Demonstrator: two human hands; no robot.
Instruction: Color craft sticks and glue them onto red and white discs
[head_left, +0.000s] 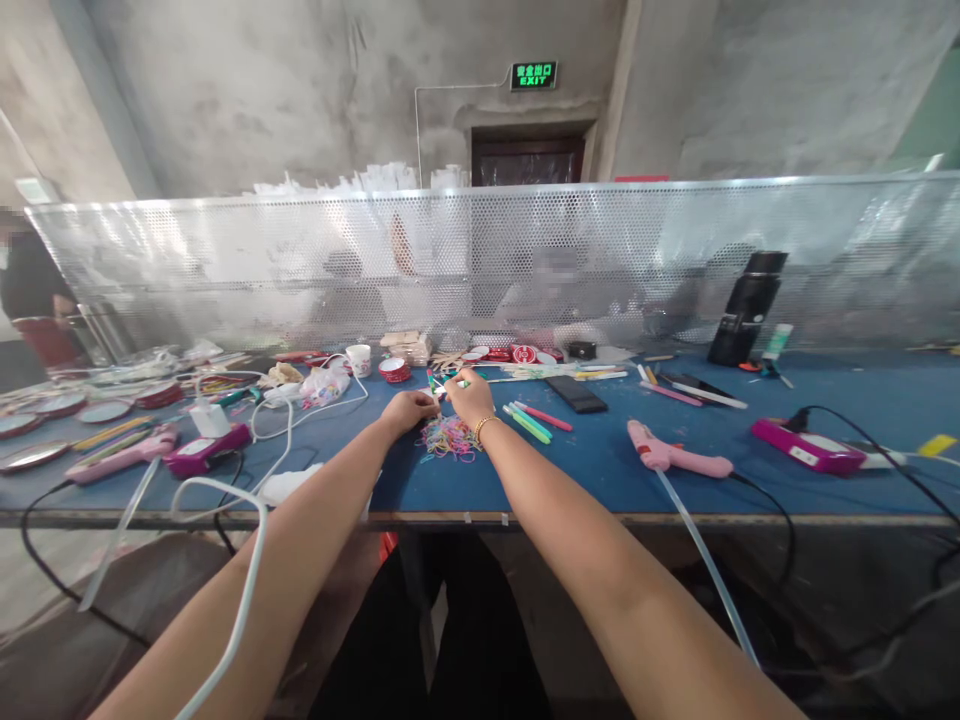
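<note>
My left hand [411,411] is closed, fingertips pinched together at the far edge of a pile of thin, multicoloured elastic bands [450,440]. What it pinches is too small to make out. Right beside it, my right hand [472,402], with a gold bracelet at the wrist, is wrapped round a pen-like thing with a green end [463,383]. The two hands almost touch. To the right of them lie green markers [529,424] and a pink marker [545,416]. A dark phone [576,394] rests behind these.
Pink glue guns [679,455] [124,455] and purple power strips [806,446] [206,452] lie at both sides, cables hanging over the table edge. Round red tins [394,371], a paper cup [359,359] and a black bottle [748,310] stand farther back, before a perforated metal screen [420,240].
</note>
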